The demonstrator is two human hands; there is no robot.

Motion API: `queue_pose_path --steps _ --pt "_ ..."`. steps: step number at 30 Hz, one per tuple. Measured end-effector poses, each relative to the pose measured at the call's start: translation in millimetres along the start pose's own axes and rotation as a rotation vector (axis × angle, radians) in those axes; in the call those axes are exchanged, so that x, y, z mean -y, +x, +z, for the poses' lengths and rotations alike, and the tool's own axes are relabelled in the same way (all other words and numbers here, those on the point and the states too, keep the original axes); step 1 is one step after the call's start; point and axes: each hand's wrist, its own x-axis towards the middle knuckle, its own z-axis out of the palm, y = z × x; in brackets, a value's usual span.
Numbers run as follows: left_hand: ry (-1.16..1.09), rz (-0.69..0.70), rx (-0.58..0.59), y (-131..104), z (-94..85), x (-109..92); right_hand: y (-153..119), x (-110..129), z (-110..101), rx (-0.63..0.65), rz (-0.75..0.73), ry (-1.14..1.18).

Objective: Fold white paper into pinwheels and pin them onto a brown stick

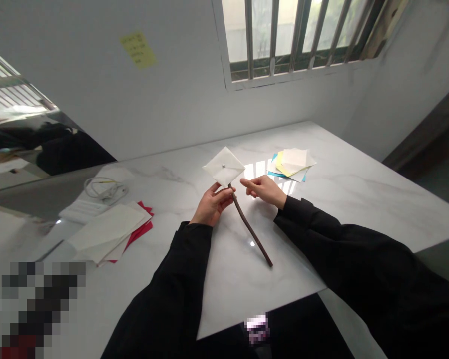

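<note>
In the head view, both arms reach forward over the marbled white bench (344, 204) in black sleeves. The left sleeve (168, 284) climbs from the bottom of the frame, left of centre, and the left hand (211, 205) sits near the middle, wrist slightly bent, with the back of the hand toward the left of the frame. Its fingers are closed, thumb against fingertips, on the upper end of a brown stick (249, 229), right beneath a white paper square (220, 175) that is turned corner-up. A shiny round pin head (223, 165) shows at the middle of the paper. The stick, gently bent, slants from the left hand's grip toward the lower right, where its other end points at the near edge.

The right sleeve (340, 249) runs in from the lower right corner, and the right hand (264, 189) lies low, right of centre, apart from the stick and pointing left toward it. Its fingers are partly curled, with the foremost reaching out; whether anything small is between them cannot be told.

Beyond the right hand, right of centre, is a stack of coloured paper sheets (295, 158). Left of centre lie cream and red sheets (107, 229), with a coiled white cable (115, 192) behind them.
</note>
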Motion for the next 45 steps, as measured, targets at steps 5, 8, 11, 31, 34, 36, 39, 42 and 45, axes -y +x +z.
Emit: queue_pose_path --steps 5,8,11,31,34,36,39,42,45 --pt "0.028 -0.015 -0.023 -0.7 -0.1 0.5 9.1 -5.8 -14.8 -0.289 -0.074 0.049" --pt "0.027 -0.017 -0.03 -1.2 0.6 0.9 8.7 -3.7 -16.9 -0.269 -0.111 0.082" --pt "0.054 -0.011 -0.04 -2.0 1.1 -0.2 4.8 1.4 -14.0 -0.171 -0.121 0.036" --pt "0.114 -0.001 -0.039 -2.0 -0.3 -0.3 8.2 0.1 -7.8 0.03 -0.044 0.168" --pt "0.115 -0.001 -0.034 -2.4 -0.3 -0.9 8.7 0.6 -9.2 -0.097 -0.063 0.095" --pt "0.116 0.0 -0.03 -2.2 -0.5 -0.9 7.6 1.1 -11.3 -0.176 -0.079 0.01" --pt "0.131 0.002 -0.023 -1.5 -0.9 -0.1 3.2 3.3 -14.0 -0.257 -0.155 -0.173" --pt "0.18 -0.002 0.007 -0.8 -1.1 1.5 -1.2 6.1 -16.7 -0.325 -0.215 -0.394" --pt "0.218 -0.01 0.044 -0.3 -1.8 2.7 -0.9 6.3 -21.2 -0.32 -0.207 -0.523"
